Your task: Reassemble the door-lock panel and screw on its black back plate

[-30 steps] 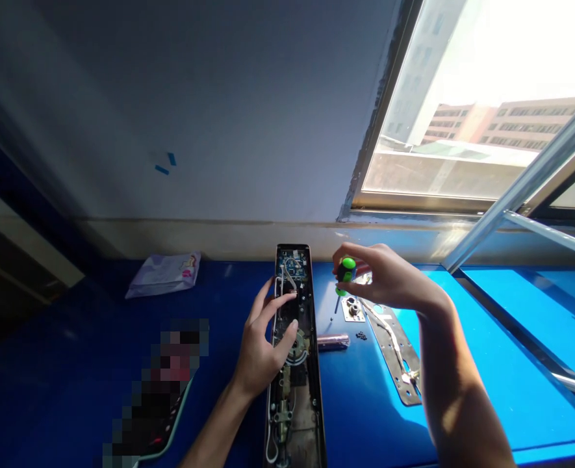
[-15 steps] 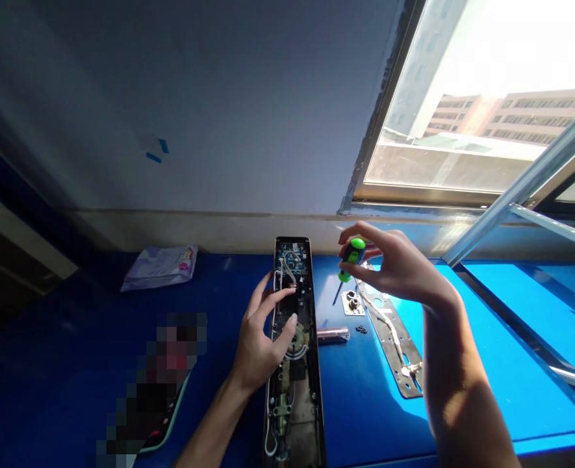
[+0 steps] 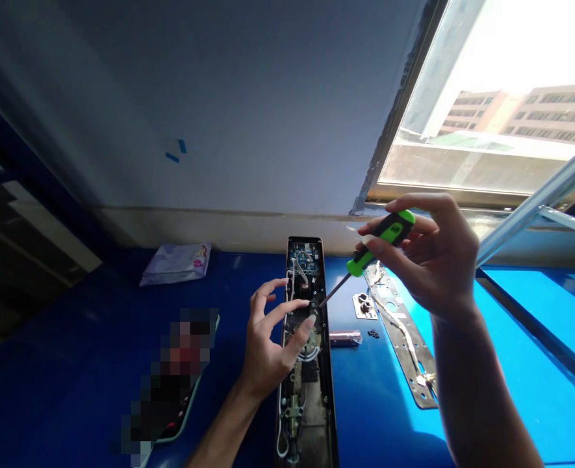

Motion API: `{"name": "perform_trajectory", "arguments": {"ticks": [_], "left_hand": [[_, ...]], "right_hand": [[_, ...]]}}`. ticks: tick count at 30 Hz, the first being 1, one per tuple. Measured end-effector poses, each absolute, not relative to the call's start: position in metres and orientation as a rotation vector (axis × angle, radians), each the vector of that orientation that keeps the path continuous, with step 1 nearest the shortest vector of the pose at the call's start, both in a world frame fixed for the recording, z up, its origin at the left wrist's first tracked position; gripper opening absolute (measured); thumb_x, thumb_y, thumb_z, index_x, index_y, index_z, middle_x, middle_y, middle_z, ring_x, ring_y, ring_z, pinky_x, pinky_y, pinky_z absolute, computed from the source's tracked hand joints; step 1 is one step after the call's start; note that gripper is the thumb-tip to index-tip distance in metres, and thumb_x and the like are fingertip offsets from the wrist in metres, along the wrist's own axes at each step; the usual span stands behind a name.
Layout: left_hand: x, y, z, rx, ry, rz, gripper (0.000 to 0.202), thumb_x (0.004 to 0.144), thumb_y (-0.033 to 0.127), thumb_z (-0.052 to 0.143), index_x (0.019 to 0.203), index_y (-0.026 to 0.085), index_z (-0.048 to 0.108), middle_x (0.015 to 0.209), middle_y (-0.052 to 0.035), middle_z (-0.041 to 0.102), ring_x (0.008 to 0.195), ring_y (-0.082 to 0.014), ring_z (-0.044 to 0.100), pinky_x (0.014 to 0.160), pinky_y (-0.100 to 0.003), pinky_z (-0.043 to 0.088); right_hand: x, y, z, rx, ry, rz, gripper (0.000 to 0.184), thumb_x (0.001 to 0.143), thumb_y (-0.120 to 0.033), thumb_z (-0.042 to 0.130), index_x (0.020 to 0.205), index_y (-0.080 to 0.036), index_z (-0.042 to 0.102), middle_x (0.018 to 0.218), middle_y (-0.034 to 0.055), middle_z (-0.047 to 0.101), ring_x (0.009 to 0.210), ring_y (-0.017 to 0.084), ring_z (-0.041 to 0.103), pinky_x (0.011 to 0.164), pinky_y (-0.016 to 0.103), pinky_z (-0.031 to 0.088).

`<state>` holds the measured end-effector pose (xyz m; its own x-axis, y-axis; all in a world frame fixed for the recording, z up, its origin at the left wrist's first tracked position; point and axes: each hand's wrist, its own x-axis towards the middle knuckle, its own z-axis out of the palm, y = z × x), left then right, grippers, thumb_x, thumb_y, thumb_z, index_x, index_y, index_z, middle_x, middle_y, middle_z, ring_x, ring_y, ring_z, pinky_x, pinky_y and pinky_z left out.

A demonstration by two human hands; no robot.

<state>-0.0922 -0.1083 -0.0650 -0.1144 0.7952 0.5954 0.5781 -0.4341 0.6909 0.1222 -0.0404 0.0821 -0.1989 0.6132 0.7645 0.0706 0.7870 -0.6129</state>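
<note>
A long, opened electronic lock body lies lengthwise on the blue table, its circuit board and wiring exposed. My left hand rests against its left edge with fingers spread, index finger and thumb touching the inside. My right hand is raised above the table, closed on a green-and-black screwdriver. The screwdriver slants down to the left, and its tip meets the lock's right edge close to my left fingertips.
A metal mounting plate with a cable lies right of the lock, beside a small square part, a short metal cylinder and several tiny screws. A tissue packet sits by the wall. A window frame stands open at the right.
My right hand has lifted and tilted the screwdriver, swinging its tip left onto the lock body. My left hand has slid slightly along the lock. The view has shifted a little.
</note>
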Motion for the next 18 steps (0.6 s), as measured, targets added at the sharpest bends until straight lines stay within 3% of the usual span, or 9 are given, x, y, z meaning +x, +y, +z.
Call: {"name": "perform_trajectory", "arguments": {"ticks": [9,18], "left_hand": [[-0.092,-0.101,-0.076,1.967,1.423,1.695,0.010,0.095,0.036,0.076,0.100,0.031,0.083,0.145,-0.0053,0.061,0.135,-0.0292,0.057,0.105,-0.047,0.054],[-0.092,-0.102,-0.078,1.863,1.420,1.658,0.011,0.093,0.040,0.079,0.092,0.030,0.082,0.142,-0.0053,0.062,0.134,-0.0285,0.059,0.107,-0.047,0.053]], "right_hand": [[0.116,-0.039,0.074,-0.479,-1.740,0.552,0.042,0.083,-0.016,0.086,0.116,-0.028,0.064,0.096,-0.0042,0.082,0.086,0.018,0.082,0.074,0.032,0.072],[0.115,-0.039,0.074,-0.448,-1.786,0.584,0.044,0.083,-0.012,0.086,0.118,-0.029,0.067,0.099,-0.0043,0.083,0.090,0.018,0.082,0.079,0.031,0.072]]}}
